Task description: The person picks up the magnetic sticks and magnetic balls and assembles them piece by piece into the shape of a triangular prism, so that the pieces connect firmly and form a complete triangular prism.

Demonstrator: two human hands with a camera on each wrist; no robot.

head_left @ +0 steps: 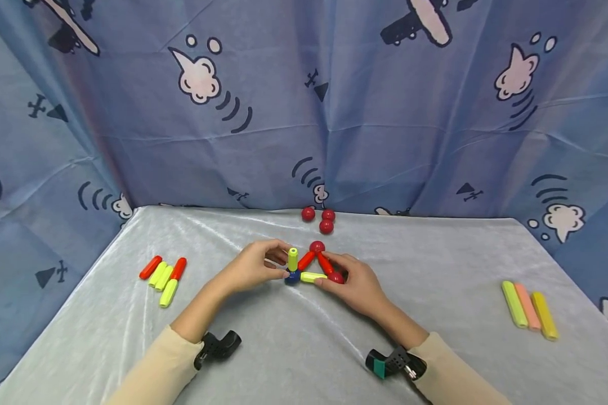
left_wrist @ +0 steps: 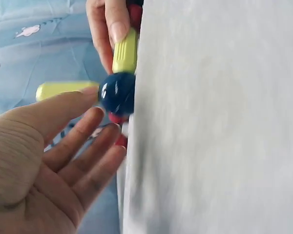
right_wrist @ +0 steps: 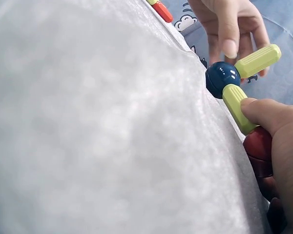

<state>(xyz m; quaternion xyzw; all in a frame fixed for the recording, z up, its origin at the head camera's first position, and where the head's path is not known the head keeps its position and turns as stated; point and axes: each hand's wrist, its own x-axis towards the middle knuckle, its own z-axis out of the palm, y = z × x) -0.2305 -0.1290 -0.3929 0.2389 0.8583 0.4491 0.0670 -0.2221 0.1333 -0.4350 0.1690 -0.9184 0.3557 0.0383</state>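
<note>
On the table a triangular frame of magnetic sticks and balls has a blue ball [head_left: 293, 276] at its left corner. A yellow-green stick [head_left: 292, 260] stands upright on that ball. Another yellow-green stick [head_left: 312, 277] links the blue ball to a red ball [head_left: 336, 277], and two red sticks meet at the far red ball [head_left: 317, 246]. My left hand [head_left: 258, 264] is beside the blue ball, its fingers loosely spread and the thumb close to the ball. With thumb and fingers, my right hand [head_left: 357, 284] grips the frame's right corner, the thumb on the lower yellow-green stick [right_wrist: 238, 108].
Several red and yellow-green sticks [head_left: 161, 275] lie at the left. Three loose red balls [head_left: 326, 226] sit near the table's back edge. At the far right are a green, an orange and a yellow stick [head_left: 544, 316]. A patterned blue curtain [head_left: 304, 112] hangs behind.
</note>
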